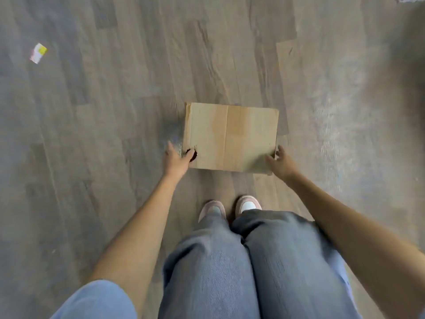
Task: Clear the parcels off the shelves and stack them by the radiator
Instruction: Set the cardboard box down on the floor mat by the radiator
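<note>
Head view, looking straight down. Box (231, 137), plain cardboard, sits at frame centre, at 12 o'clock from the person's shoes (230, 207). Cannot tell whether it rests on the floor (103, 111) or is held just above it. Left hand (176, 158) at the box's near-left corner, thumb on top, fingers down the side. Right hand (281, 163) at the near-right corner, fingers spread and curled about the edge. Paper scrap (38, 52) on the floor at 10 o'clock, well apart.
</note>
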{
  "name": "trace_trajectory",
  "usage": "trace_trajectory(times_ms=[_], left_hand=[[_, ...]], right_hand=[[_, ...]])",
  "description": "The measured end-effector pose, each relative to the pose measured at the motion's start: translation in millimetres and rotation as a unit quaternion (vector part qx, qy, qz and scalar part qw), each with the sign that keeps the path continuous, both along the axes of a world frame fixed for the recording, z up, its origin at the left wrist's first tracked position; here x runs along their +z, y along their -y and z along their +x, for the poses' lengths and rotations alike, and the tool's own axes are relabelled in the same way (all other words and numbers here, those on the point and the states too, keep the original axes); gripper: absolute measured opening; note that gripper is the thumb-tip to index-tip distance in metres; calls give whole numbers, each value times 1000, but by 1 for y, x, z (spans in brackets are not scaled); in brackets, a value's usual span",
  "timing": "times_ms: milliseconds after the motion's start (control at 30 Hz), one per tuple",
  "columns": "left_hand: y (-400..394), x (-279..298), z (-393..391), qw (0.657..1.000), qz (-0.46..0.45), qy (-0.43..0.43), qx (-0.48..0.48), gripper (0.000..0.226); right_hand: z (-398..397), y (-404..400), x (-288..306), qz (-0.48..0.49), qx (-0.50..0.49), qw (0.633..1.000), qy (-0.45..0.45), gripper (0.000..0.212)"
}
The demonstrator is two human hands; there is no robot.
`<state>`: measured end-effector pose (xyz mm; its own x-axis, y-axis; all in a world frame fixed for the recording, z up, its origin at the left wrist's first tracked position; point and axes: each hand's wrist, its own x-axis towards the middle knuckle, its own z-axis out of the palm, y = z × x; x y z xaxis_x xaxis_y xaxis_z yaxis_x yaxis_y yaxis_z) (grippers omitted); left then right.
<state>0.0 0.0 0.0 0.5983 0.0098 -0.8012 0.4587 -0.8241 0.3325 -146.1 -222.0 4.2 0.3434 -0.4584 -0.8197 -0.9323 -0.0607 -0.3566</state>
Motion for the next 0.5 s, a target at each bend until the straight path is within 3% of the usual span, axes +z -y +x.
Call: trace_trajectory(times_ms=[100, 233, 367, 500], left_hand=[[10, -14, 1, 992, -43, -61, 102, 56], [27, 31, 2, 982, -79, -35, 169, 43], [25, 132, 11, 986, -80, -24, 147, 35], [24, 272, 24, 985, -79, 16, 153, 30]], right_hand=[[14, -5, -8, 47, -92, 995, 10, 42], [25, 2, 40, 37, -138, 990, 16, 41], [30, 5, 143, 13, -149, 988, 36, 35], [44, 3, 289, 8, -144, 988, 60, 33]])
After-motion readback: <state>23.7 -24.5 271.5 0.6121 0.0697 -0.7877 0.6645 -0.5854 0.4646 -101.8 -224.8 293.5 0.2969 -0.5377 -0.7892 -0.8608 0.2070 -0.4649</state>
